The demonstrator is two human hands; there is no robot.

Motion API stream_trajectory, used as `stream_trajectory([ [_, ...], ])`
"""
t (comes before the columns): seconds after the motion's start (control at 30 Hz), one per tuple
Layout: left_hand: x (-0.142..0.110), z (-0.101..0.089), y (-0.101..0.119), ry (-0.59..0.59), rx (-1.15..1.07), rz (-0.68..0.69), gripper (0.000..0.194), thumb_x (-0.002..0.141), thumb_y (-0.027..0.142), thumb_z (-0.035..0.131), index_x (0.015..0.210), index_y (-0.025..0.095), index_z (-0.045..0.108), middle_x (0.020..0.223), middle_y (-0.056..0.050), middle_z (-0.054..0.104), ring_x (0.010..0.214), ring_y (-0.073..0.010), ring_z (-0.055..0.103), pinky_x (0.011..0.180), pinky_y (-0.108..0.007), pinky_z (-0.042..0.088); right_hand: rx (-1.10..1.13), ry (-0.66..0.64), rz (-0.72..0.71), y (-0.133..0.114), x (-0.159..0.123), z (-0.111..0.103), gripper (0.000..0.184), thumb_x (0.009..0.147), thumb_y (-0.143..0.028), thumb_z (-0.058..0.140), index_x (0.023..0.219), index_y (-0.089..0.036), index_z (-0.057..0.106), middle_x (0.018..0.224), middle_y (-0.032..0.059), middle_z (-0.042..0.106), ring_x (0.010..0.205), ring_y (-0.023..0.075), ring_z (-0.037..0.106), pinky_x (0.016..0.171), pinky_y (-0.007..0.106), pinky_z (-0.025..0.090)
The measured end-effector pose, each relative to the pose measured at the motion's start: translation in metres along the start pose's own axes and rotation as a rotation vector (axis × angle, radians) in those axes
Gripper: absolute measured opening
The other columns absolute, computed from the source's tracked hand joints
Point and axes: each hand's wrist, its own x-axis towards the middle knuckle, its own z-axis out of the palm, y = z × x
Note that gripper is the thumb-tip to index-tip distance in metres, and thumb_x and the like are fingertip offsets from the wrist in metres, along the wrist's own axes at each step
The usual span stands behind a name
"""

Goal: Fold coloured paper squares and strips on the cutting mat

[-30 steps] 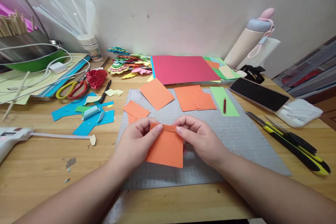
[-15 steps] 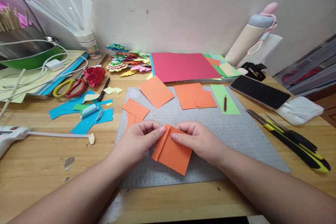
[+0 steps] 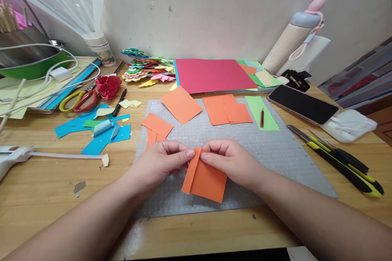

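Observation:
Both my hands pinch a square of orange paper (image 3: 211, 181) with a narrow strip folded over along its left side. My left hand (image 3: 167, 161) has its thumb on the folded strip near the top corner. My right hand (image 3: 231, 161) grips the upper edge, its thumb just right of the fold; the fingers behind the paper are hidden. The paper is held tilted above a grey cutting mat (image 3: 275, 171). Farther back on the mat lie an orange square (image 3: 181, 105), overlapping orange pieces (image 3: 216, 110), smaller orange pieces (image 3: 157, 124) and a green strip (image 3: 254, 110) with a short pencil (image 3: 262, 118).
Blue paper scraps (image 3: 94, 143), a black pen (image 3: 119, 102), scissors (image 3: 79, 101) and a glue gun (image 3: 12, 157) lie left. Right are a phone (image 3: 303, 104), a white case (image 3: 352, 125) and a utility knife (image 3: 339, 167). A red sheet (image 3: 211, 75) lies behind, near a bottle (image 3: 288, 45).
The orange paper has turned in my hands, so its folded strip has gone from the top edge to the left side. In the last half second it shifted slightly right.

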Motion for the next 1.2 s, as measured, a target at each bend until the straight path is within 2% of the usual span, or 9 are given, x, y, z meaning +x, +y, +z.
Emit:
stream_trajectory([
  [0.2, 0.0002, 0.0028, 0.0035, 0.045, 0.048, 0.018, 0.025, 0.070, 0.040, 0.070, 0.064, 0.016, 0.064, 0.056, 0.003, 0.054, 0.052, -0.0084, 0.043, 0.052, -0.022, 0.033, -0.065, 0.009, -0.012, -0.0011, -0.0004, 0.0006, 0.026, 0.082, -0.034, 0.054, 0.064, -0.016, 0.054, 0.061, -0.0022, 0.047, 0.056, 0.0093, 0.039, 0.052, 0.024, 0.030],
  [0.57, -0.0017, 0.0002, 0.0012, 0.053, 0.129, 0.060, 0.023, 0.075, 0.036, 0.068, 0.064, 0.016, 0.063, 0.059, 0.002, 0.058, 0.055, -0.0088, 0.049, 0.055, -0.021, 0.039, -0.102, 0.009, -0.013, -0.0008, 0.0004, 0.0007, 0.025, 0.082, -0.033, 0.054, 0.064, -0.016, 0.055, 0.060, -0.0023, 0.047, 0.055, 0.0091, 0.039, 0.051, 0.024, 0.030],
  [0.67, -0.0015, -0.0010, 0.0018, 0.029, 0.113, 0.058, 0.024, 0.076, 0.037, 0.068, 0.065, 0.016, 0.065, 0.060, 0.002, 0.059, 0.056, -0.0091, 0.049, 0.056, -0.022, 0.038, -0.094, 0.012, -0.010, -0.0011, 0.0005, 0.0008, 0.026, 0.082, -0.035, 0.055, 0.065, -0.016, 0.056, 0.061, -0.0019, 0.048, 0.056, 0.0094, 0.039, 0.051, 0.024, 0.030],
  [0.87, 0.0009, -0.0021, 0.0029, -0.060, -0.084, -0.002, 0.024, 0.073, 0.039, 0.069, 0.063, 0.017, 0.065, 0.060, 0.002, 0.058, 0.053, -0.0073, 0.043, 0.053, -0.021, 0.034, -0.070, -0.009, -0.025, -0.0003, -0.0004, -0.0004, 0.026, 0.084, -0.036, 0.054, 0.068, -0.016, 0.058, 0.063, -0.0009, 0.051, 0.058, 0.0100, 0.042, 0.053, 0.024, 0.032],
  [1.2, 0.0015, -0.0027, 0.0029, 0.002, 0.058, -0.028, 0.024, 0.068, 0.040, 0.072, 0.064, 0.017, 0.067, 0.055, 0.003, 0.053, 0.052, -0.0084, 0.043, 0.050, -0.020, 0.031, -0.140, -0.015, -0.042, -0.0003, -0.0012, 0.0009, 0.023, 0.082, -0.031, 0.053, 0.064, -0.017, 0.056, 0.060, -0.0026, 0.047, 0.055, 0.0090, 0.038, 0.050, 0.022, 0.030],
])
